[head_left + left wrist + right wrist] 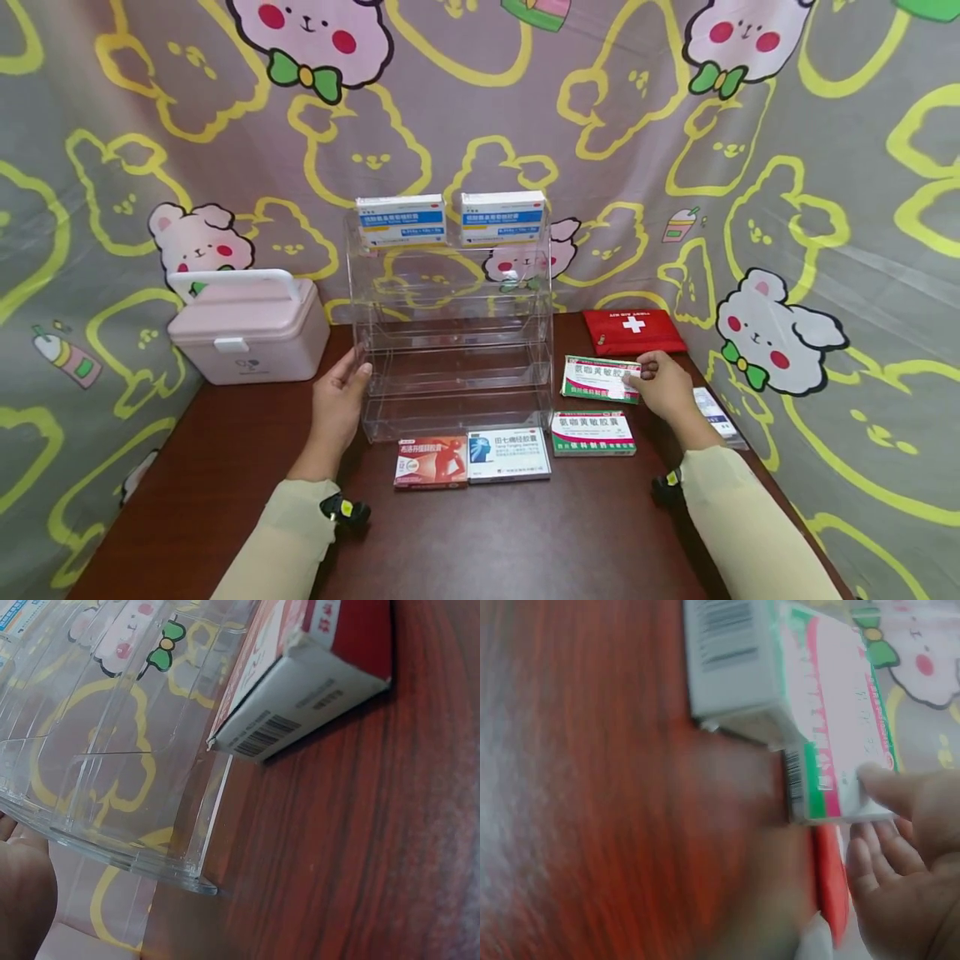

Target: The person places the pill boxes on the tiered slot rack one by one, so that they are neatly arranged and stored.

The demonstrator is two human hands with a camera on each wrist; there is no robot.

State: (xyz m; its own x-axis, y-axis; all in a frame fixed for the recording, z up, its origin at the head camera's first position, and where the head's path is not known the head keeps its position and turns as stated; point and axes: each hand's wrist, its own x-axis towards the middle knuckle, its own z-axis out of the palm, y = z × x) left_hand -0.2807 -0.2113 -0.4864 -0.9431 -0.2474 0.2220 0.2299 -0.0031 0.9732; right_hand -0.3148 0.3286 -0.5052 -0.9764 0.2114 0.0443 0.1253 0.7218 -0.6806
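Note:
A clear tiered plastic rack [453,337] stands on the table, with two blue-and-white medicine boxes, one at left [401,221] and one at right [502,219], on its top tier. My left hand [339,404] holds the rack's left side edge; the left wrist view shows only part of that hand [26,896]. To the right of the rack, my right hand [663,392] pinches the right end of a green-and-white medicine box [600,379] between thumb and fingers. A matching box [592,435] lies in front of it.
A red medicine box [431,463] and a white-and-blue one [508,455] lie before the rack. A pink lidded case [247,333] stands at left. At right are a red first aid pouch [633,332] and a white packet [714,412]. Patterned cloth surrounds the table.

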